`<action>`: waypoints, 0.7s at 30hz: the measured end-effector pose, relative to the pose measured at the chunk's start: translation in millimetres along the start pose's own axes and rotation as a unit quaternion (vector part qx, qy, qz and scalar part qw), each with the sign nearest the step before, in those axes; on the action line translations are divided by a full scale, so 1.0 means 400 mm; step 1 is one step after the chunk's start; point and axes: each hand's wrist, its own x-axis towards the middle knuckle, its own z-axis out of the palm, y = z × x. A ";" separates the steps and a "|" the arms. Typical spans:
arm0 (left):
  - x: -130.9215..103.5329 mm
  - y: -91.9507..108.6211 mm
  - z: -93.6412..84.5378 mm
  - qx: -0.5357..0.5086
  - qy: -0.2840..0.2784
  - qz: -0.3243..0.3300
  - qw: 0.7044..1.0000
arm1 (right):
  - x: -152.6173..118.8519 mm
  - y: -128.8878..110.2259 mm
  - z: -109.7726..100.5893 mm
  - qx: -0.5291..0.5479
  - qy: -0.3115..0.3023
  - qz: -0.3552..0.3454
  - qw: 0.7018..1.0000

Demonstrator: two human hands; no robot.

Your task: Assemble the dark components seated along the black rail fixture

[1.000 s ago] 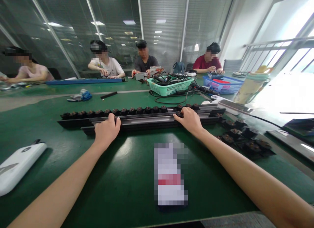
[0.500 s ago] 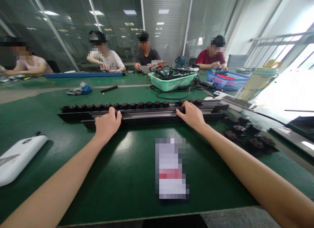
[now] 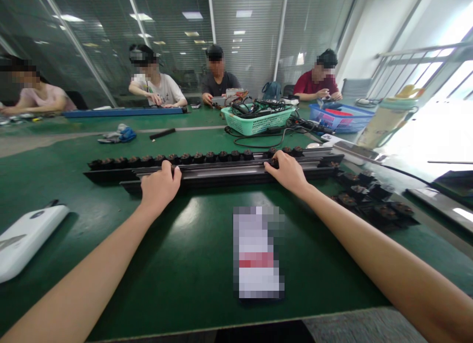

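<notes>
Two long black rails lie side by side across the green table [image 3: 177,279]. The near rail [image 3: 221,173], straight and slim, shows a shiny grey channel; the far rail [image 3: 109,177] carries round-topped black modules [image 3: 198,158], thirteen left of a gap and three right. The right hand [image 3: 290,173] narrowly pinches one small black piece [image 3: 273,163] at the near rail. The left hand [image 3: 160,185] curls over that rail; what its fingers close on, I cannot tell. Two plastic baskets, one green [image 3: 258,122] and one blue [image 3: 354,122], stand beyond.
</notes>
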 end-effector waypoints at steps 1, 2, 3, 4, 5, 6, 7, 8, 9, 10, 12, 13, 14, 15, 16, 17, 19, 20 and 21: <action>0.000 -0.001 0.000 -0.001 -0.002 -0.001 1.000 | 0.000 0.001 0.000 -0.001 0.000 -0.001 1.000; 0.000 -0.001 0.000 -0.001 -0.003 -0.002 1.000 | 0.001 0.001 -0.001 -0.004 0.000 -0.003 1.000; 0.001 -0.002 0.000 -0.002 -0.003 -0.002 1.000 | 0.001 0.002 -0.001 -0.010 0.001 -0.006 1.000; 0.001 -0.002 0.000 -0.003 -0.002 -0.001 1.000 | 0.002 0.002 -0.001 -0.016 0.002 -0.009 1.000; 0.001 -0.003 0.001 -0.004 -0.001 0.000 1.000 | 0.002 0.001 -0.002 -0.023 0.003 -0.011 1.000; 0.001 -0.003 0.001 -0.004 -0.001 0.001 1.000 | 0.002 0.001 -0.002 -0.028 0.005 -0.014 0.999; 0.001 -0.003 0.000 -0.004 -0.001 0.002 1.000 | 0.001 0.001 -0.002 -0.032 0.006 -0.015 0.999; 0.001 -0.003 0.000 -0.003 -0.002 0.002 1.000 | 0.001 0.000 -0.002 -0.034 0.007 -0.016 0.999; 0.001 -0.002 -0.001 -0.002 -0.003 0.000 1.000 | 0.001 0.000 -0.001 -0.036 0.008 -0.017 0.999; 0.001 -0.002 -0.001 -0.001 -0.004 -0.002 1.000 | 0.001 0.000 -0.001 -0.036 0.008 -0.018 0.999; 0.000 0.000 -0.003 0.000 -0.006 -0.006 1.000 | 0.001 0.000 -0.001 -0.038 0.008 -0.019 0.999; -0.001 0.001 -0.003 -0.001 -0.005 -0.007 1.000 | 0.001 0.000 -0.001 -0.040 0.008 -0.019 0.999; -0.002 0.001 -0.004 -0.001 -0.005 -0.006 1.000 | 0.001 0.000 -0.001 -0.041 0.008 -0.020 0.999; -0.003 0.002 -0.005 -0.002 -0.006 -0.005 1.000 | 0.001 0.001 -0.001 -0.042 0.007 -0.020 0.999; -0.003 0.003 -0.005 -0.001 -0.006 -0.005 1.000 | 0.002 0.001 -0.001 -0.043 0.007 -0.020 0.999; -0.004 0.003 -0.005 0.002 -0.007 -0.006 1.000 | 0.002 0.001 -0.002 -0.044 0.006 -0.020 0.999; -0.004 0.004 -0.006 0.008 -0.010 -0.009 1.000 | 0.003 0.002 -0.003 -0.044 0.005 -0.019 0.999; -0.004 0.004 -0.006 0.010 -0.011 -0.009 1.000 | 0.003 0.002 -0.004 -0.044 0.005 -0.018 0.999; -0.004 0.004 -0.006 0.011 -0.011 -0.009 1.000 | 0.003 0.002 -0.005 -0.044 0.006 -0.017 0.999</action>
